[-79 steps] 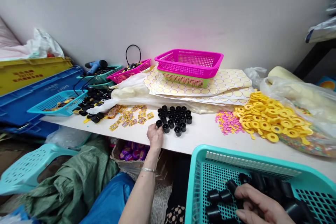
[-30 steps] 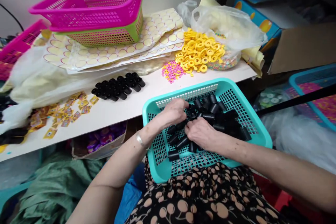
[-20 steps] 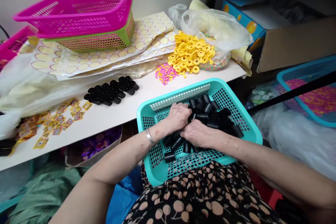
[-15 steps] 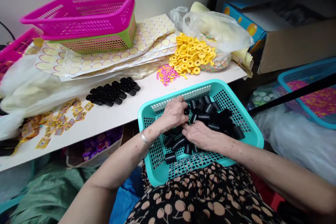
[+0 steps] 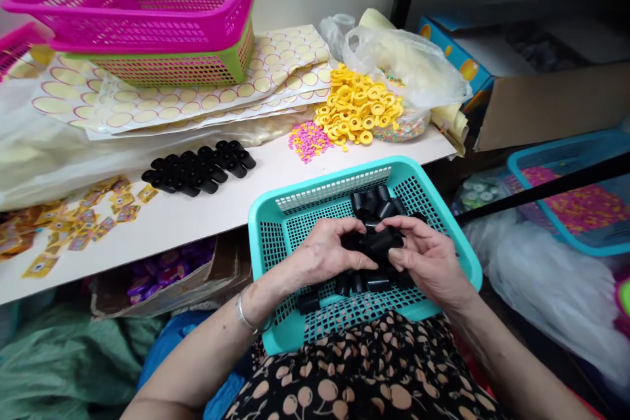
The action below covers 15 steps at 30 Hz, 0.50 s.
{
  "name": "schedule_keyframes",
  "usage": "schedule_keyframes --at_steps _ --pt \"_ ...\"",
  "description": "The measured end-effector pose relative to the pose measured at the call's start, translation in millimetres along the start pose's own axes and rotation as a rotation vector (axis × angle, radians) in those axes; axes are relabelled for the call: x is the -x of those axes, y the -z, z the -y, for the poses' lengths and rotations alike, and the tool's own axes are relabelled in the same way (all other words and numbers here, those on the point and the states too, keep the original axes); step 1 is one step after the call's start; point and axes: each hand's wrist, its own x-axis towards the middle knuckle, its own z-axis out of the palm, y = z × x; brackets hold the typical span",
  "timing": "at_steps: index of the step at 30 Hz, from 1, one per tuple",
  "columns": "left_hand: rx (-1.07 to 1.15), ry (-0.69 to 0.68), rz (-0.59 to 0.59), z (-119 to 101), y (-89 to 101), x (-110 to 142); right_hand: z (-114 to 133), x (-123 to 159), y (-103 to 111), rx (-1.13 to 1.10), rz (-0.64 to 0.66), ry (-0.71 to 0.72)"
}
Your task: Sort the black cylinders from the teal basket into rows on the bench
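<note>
My left hand [image 5: 325,251] curls around black plastic cylinders [image 5: 358,248] above the basket, its thumb below them and its fingertips on top. Facing it, my right hand [image 5: 429,256] grips a black cylinder [image 5: 386,241] between thumb and fingers, close against those in the left. How many the left hand holds is hard to make out. Below both hands, a turquoise basket [image 5: 335,189] rests on my lap with more loose black cylinders inside. On the table, a cluster of black cylinders [image 5: 199,169] stands upright with their open ends up.
Yellow ring pieces [image 5: 361,105] and small pink-and-yellow bits [image 5: 309,140] lie on the white table [image 5: 197,220]. Printed packets [image 5: 88,216] spread at left. A magenta basket [image 5: 142,29] sits on sticker sheets [image 5: 211,102]. Purple items [image 5: 165,269] fill a box under the table.
My hands were down among the loose cylinders, and the left was earlier at the table cluster. Now both are raised and turned towards each other with cylinders between them.
</note>
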Motion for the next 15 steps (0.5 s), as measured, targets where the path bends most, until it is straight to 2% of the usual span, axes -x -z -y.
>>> schedule_keyframes --at_steps 3,7,9,12,15 --pt "-0.012 0.015 -0.005 -1 -1.2 -2 -4 1 -2 -0.028 -0.017 0.034" --pt "0.051 0.020 -0.020 1 -2.0 -2 -4 0 -3 0.177 -0.057 0.104" --pt "0.097 0.007 -0.027 4 1.2 -1 -1 0 -1 0.290 -0.034 0.119" --pt "0.089 0.005 -0.073 9 15.7 -1 4 1 6 0.481 -0.004 0.120" --pt "-0.105 0.059 -0.089 14 34.3 -2 5 2 17 0.732 -0.040 0.106"
